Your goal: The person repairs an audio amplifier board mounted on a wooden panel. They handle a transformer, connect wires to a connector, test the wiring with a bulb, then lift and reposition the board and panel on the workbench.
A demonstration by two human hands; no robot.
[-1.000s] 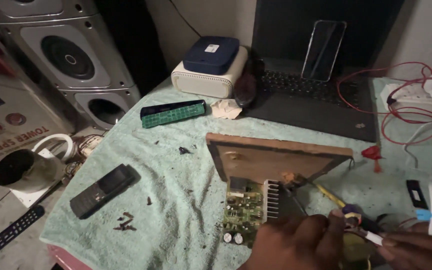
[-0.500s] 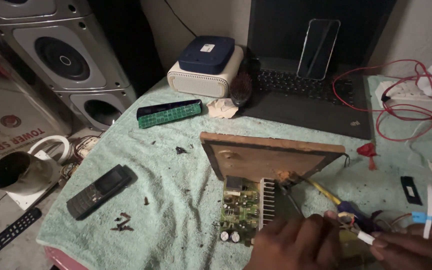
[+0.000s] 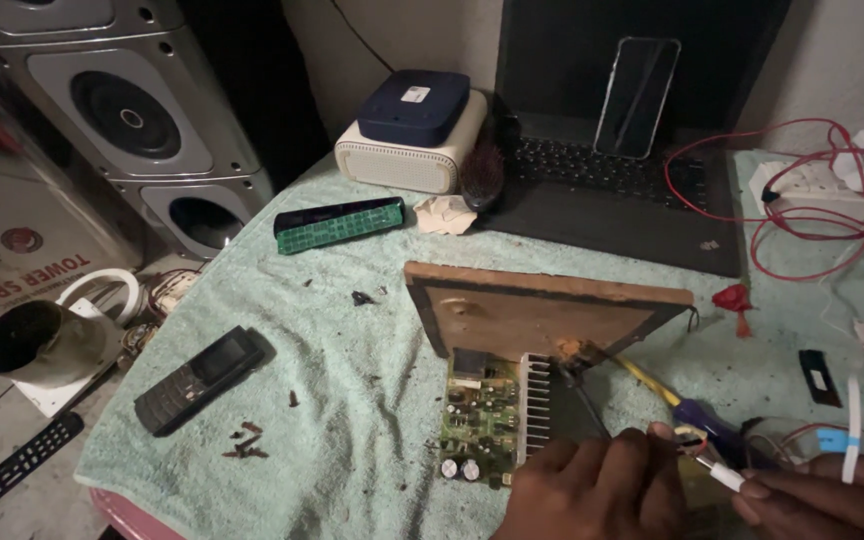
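From the head camera I see both hands at the bottom right of the frame. The left hand is curled, with its fingertips bearing on a thin dark tool shaft that runs up and left to the lower edge of the wooden panel; the grip itself is hidden under the knuckles, so I cannot tell whether it is clenched on the shaft. The right hand enters from the lower right edge and pinches a thin white-tipped lead between thumb and finger.

The green circuit board lies just left of the left hand, at lower centre of the frame, touching a ribbed metal heat sink on its right side. Both sit directly below the wooden panel, which stands tilted on the table, covered by a pale green towel. A yellow-and-purple handled tool lies just above the hands.

Further left on the towel is a dark mobile handset, with small dark screws near it. A green-faced remote unit lies at upper centre left, a cream box with a dark blue box on top behind it. A laptop with a phone propped on it occupies the upper right, red wires at the far right, and a grey speaker cabinet at upper left.
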